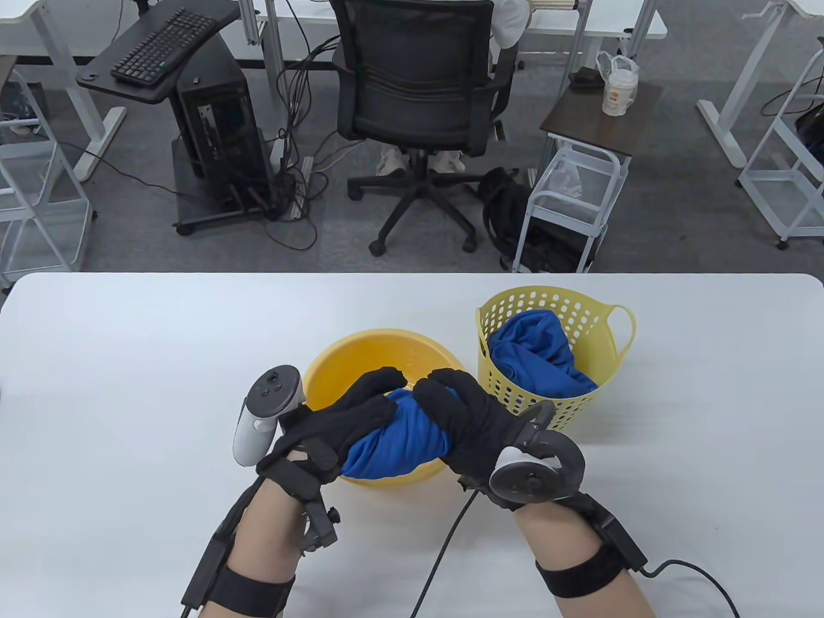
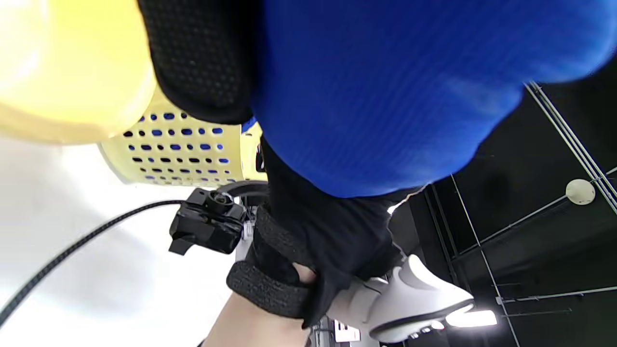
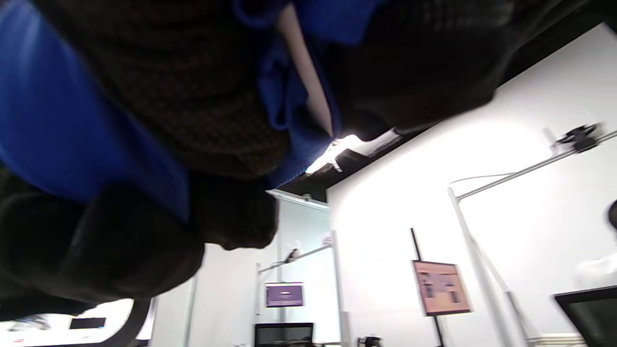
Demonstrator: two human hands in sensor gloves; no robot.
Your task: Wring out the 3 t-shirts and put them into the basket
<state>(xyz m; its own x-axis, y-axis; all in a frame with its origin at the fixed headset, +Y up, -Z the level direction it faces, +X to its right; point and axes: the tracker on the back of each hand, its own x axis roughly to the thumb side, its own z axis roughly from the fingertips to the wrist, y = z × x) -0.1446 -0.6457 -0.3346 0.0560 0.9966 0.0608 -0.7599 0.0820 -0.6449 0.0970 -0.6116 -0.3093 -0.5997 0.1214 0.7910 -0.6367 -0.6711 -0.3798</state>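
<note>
Both hands clamp one rolled blue t-shirt (image 1: 399, 438) over the yellow basin (image 1: 347, 367): the left hand (image 1: 335, 421) curls round its near-left end, the right hand (image 1: 467, 418) round its far-right end, fingers wrapped tight. Just right of the basin stands the pale yellow perforated basket (image 1: 579, 315), near the table's (image 1: 129, 386) far edge, with more blue t-shirt cloth (image 1: 537, 360) piled inside. The left wrist view alone shows the basket's holed wall (image 2: 178, 154) from the side, with blue behind the holes, and a black cable (image 2: 72, 248) across the white top. The right wrist view shows only blurred glove and blue fabric (image 3: 62, 130). Bare tabletop lies left of the basin and along the near edge.
</note>
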